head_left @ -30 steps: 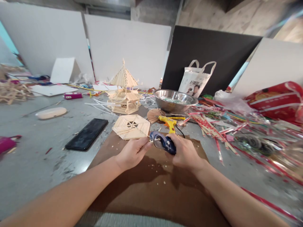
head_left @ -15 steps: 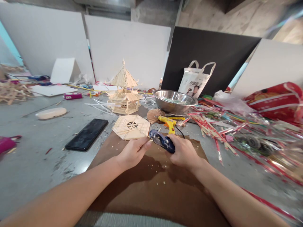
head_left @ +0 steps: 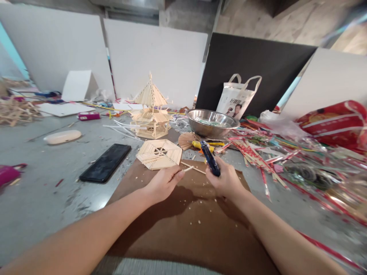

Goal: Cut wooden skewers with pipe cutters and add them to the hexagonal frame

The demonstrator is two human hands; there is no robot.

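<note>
My left hand [head_left: 163, 184] pinches a short wooden stick piece [head_left: 187, 168] over the brown cardboard sheet [head_left: 183, 225]. My right hand [head_left: 226, 181] is closed round dark blue cutters [head_left: 210, 162], which point up and away. A thin wooden stick [head_left: 193, 167] lies on the cardboard between the two hands. Just beyond my left hand rests a flat hexagonal panel of sticks [head_left: 159, 153]. Behind the cutters lies a yellow glue gun [head_left: 204, 145].
A stick pagoda model [head_left: 150, 110] stands further back, with a metal bowl [head_left: 212, 122] to its right. A black phone [head_left: 105, 162] lies at the left. Red-and-white chopstick wrappers [head_left: 255, 151] litter the right side. White and black boards lean along the back.
My right hand has swung the cutters away from the stick tip and turned them upright. A cut stick now lies on the cardboard. My left hand has stayed nearly in place.
</note>
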